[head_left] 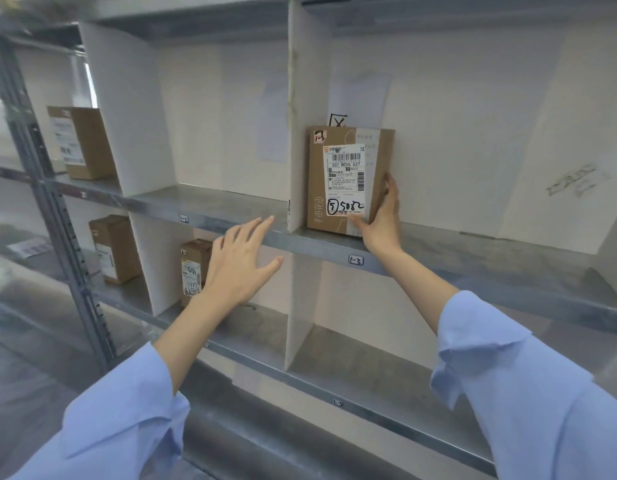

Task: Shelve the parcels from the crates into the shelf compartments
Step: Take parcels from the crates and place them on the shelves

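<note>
A brown cardboard parcel (346,180) with a white shipping label stands upright in the shelf compartment tagged 1-3, tight against the white divider (305,109). My right hand (383,216) holds the parcel's lower right edge, thumb across the front and fingers along its side. My left hand (239,263) hovers in front of the shelf edge (230,226) with fingers spread and holds nothing.
Three more brown parcels sit on the metal rack: one (80,142) at upper left, one (114,249) at lower left and one (194,268) partly behind my left hand. The grey upright post (57,209) stands at the left.
</note>
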A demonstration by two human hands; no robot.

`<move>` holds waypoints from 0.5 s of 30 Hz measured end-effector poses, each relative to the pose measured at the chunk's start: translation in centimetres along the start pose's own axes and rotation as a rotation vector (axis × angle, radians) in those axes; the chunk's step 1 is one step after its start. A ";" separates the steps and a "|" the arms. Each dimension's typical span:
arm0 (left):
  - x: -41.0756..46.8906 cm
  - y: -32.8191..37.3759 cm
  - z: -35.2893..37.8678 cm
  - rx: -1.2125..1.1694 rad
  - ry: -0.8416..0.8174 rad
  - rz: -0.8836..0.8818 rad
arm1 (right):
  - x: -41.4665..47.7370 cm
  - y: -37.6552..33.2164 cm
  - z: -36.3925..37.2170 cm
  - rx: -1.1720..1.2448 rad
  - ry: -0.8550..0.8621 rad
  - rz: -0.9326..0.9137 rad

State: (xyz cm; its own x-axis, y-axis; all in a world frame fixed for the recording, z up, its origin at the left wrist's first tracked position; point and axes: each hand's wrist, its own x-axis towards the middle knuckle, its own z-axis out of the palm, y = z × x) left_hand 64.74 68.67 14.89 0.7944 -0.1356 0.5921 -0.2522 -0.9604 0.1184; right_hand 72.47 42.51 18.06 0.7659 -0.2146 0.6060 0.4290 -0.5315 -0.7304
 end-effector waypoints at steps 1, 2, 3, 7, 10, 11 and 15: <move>-0.1 0.0 0.0 0.000 -0.002 -0.001 | 0.0 0.0 -0.1 -0.012 -0.005 0.000; -0.2 0.1 -0.1 -0.001 -0.004 -0.002 | 0.1 0.0 -0.1 -0.021 -0.011 0.005; -0.3 0.2 -0.1 -0.001 -0.004 -0.002 | 0.1 0.0 -0.2 -0.029 -0.017 0.009; -0.4 0.6 -0.4 -0.003 -0.013 0.005 | -0.1 -0.3 -0.4 -0.035 -0.038 0.055; -0.6 0.7 -1.0 -0.018 -0.018 0.019 | -0.5 -0.9 -0.9 -0.077 -0.059 0.086; -0.8 0.7 -1.2 -0.025 -0.017 0.024 | -0.7 -1.2 -1.2 -0.097 -0.062 0.091; -1.6 0.3 -2.1 -0.059 -0.010 0.060 | -2.3 -3.0 -2.8 -0.191 -0.015 0.109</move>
State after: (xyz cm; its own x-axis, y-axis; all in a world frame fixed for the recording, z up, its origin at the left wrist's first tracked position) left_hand 62.27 69.08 15.67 0.7822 -0.1956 0.5915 -0.3315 -0.9345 0.1294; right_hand 68.08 42.29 19.75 0.8104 -0.2680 0.5210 0.2457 -0.6519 -0.7174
